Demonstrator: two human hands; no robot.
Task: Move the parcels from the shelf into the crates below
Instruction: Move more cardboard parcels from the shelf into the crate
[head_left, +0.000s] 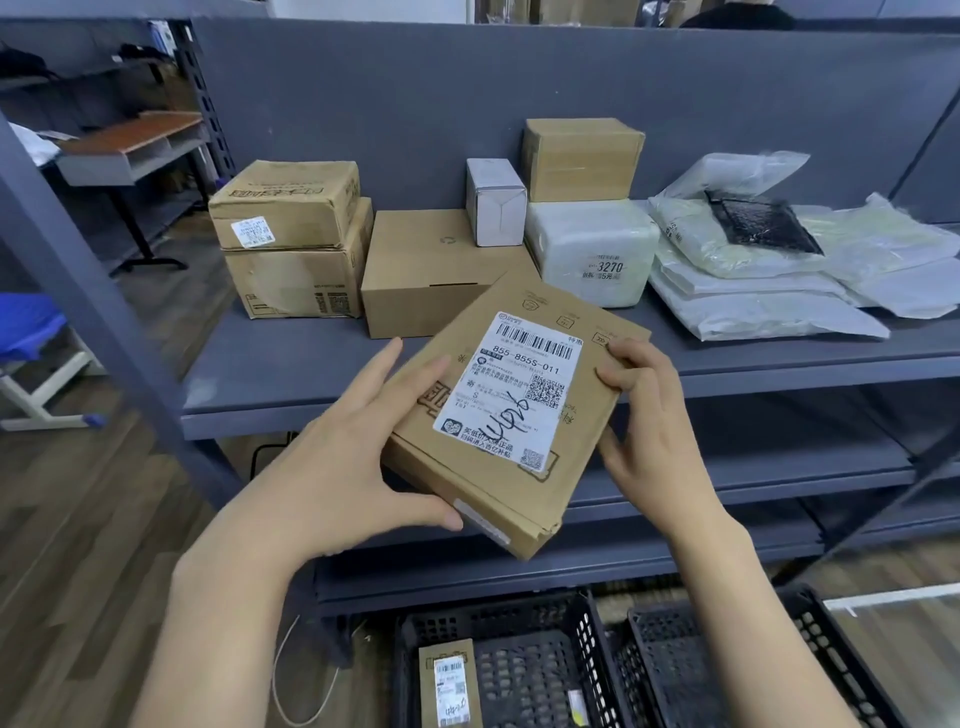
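- The shelf (291, 374) is cut off at the right edge of the view; only part of its grey back panel and the lower tiers is seen, and a wooden floor (78, 519) is seen at the left.
- Two black crates are seen below the shelf, both cut off by the bottom edge; the left crate (540, 629) is seen to hold a small labelled box (451, 686), while the contents of the right crate (810, 623) cannot be made out.
- A pile of white bags (769, 306) is seen at the shelf's right end, with a dark item (763, 221) showing through one bag; its nature cannot be told.
- Stacked boxes (296, 239) are set near the shelf's left end, against the back panel; their printing is too blurred to be read.
- A white parcel (592, 249) marked "3270" is placed near the middle of the shelf, under a brown box.
- The parcel (511, 410), a flat brown box, is held tilted in front of the shelf's front edge, above the crates. "855-855S-011" is printed on its label, with a barcode, a QR code and a black scrawl that cannot be read.
- The parcel's near left corner is grasped by the left hand (353, 457), thumb on the side, fingers on top.
- Its right edge is gripped by the right hand (649, 436), fingers curled over the top.
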